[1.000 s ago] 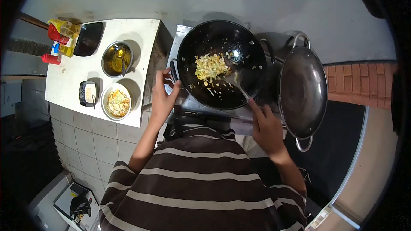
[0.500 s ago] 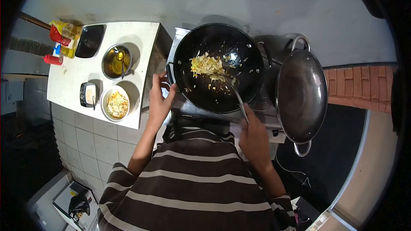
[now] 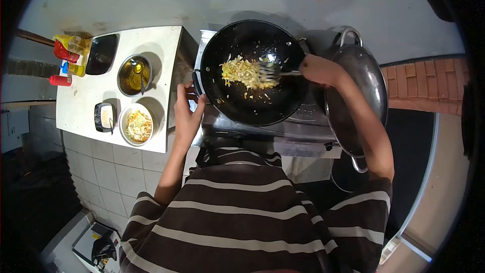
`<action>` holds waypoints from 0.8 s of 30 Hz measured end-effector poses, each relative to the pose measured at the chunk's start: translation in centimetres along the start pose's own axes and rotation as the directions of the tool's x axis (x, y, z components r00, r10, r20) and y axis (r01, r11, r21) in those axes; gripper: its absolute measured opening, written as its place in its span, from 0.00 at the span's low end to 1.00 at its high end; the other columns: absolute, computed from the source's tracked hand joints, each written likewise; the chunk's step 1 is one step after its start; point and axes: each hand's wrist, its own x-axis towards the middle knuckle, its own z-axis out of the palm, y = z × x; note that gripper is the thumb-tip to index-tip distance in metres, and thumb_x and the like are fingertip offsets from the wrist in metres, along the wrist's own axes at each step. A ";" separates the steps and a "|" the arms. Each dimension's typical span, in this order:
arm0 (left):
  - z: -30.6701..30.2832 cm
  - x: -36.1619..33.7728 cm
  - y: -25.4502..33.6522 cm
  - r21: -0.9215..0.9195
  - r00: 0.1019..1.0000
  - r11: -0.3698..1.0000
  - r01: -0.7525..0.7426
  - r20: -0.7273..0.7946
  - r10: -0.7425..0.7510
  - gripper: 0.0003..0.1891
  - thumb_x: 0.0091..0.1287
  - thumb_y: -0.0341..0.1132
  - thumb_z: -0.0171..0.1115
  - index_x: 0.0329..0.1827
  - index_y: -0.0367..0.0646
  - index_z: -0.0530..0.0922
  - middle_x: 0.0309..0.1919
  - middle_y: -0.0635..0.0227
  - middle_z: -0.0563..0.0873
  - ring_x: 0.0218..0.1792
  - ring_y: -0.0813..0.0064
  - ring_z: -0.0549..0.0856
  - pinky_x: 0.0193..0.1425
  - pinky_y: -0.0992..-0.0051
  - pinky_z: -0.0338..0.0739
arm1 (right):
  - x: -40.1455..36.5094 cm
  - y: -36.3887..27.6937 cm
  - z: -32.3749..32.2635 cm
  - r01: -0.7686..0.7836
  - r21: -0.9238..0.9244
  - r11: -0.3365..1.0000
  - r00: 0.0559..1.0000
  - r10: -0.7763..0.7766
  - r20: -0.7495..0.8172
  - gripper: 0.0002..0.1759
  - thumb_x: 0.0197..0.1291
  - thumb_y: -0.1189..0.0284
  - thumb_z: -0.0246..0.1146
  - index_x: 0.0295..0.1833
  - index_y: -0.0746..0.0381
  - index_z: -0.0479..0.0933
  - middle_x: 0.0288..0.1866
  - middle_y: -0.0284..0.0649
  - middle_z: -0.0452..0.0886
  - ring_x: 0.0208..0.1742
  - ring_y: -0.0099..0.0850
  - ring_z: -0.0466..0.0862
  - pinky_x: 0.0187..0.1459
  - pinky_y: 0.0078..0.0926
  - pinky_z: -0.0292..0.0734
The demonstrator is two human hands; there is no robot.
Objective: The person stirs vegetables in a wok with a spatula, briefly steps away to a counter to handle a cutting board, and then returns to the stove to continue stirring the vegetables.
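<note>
A black wok sits on the metal stove, with chopped, pale yellow food heaped left of its middle. My left hand is at the wok's left side, its fingers and thumb curled about the loop handle. With my right hand, closed round the handle, I hold a metal slotted spatula from the right. Its blade lies flat against the right part of the food and blurs slightly. Small bits of food are scattered over the wok's inner wall.
Left on a white table stand a steel pot of oil, a bowl of shredded vegetables, a small black container, a black tray and bottles. A second, large metal wok leans right of the stove.
My right hand has swung up and right from the wok's front edge to its right side, turning the spatula to lie sideways. My left hand stays at the handle.
</note>
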 end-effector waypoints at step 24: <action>0.4 -0.3 -0.6 -0.021 0.998 0.998 0.054 -0.037 -0.055 0.22 0.71 0.27 0.67 0.67 0.37 0.73 0.44 0.69 0.82 0.40 0.81 0.79 0.43 0.79 0.72 | 2.7 -11.5 -7.8 0.795 -0.405 0.451 0.478 -0.877 -0.038 0.13 0.66 0.67 0.67 0.54 0.56 0.89 0.47 0.49 0.90 0.48 0.49 0.89 0.53 0.42 0.81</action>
